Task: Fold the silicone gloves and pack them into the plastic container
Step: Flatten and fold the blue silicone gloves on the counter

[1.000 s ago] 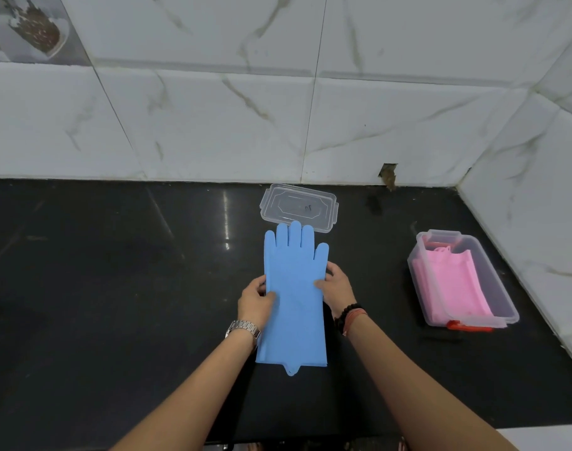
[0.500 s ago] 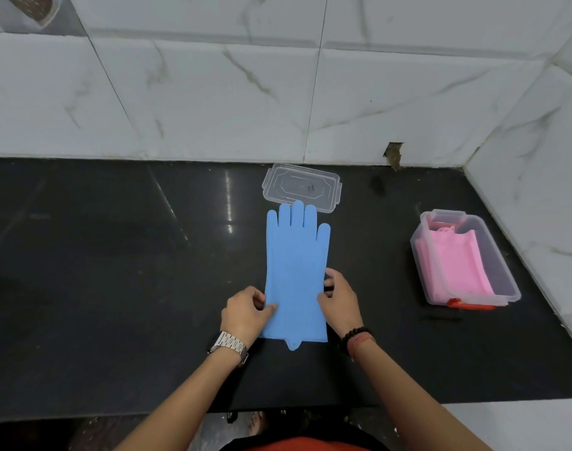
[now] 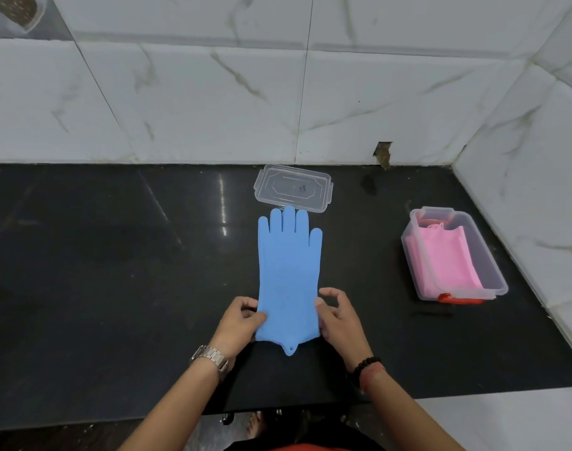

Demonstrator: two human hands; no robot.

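A blue silicone glove [image 3: 288,271] lies flat on the black counter [image 3: 115,288], fingers pointing toward the wall, cuff toward me. My left hand [image 3: 240,322] pinches the cuff's left edge and my right hand [image 3: 338,317] pinches its right edge. A clear plastic container [image 3: 486,255] stands at the right with a folded pink glove [image 3: 447,265] inside. Its clear lid [image 3: 293,187] lies just beyond the blue glove's fingertips.
White marble-patterned tile walls [image 3: 213,92] close the counter at the back and on the right. The counter's front edge runs just behind my wrists, with floor and my feet below it.
Both hands slid down the blue glove's sides from the palm area to the cuff corners. The camera view shifted slightly.
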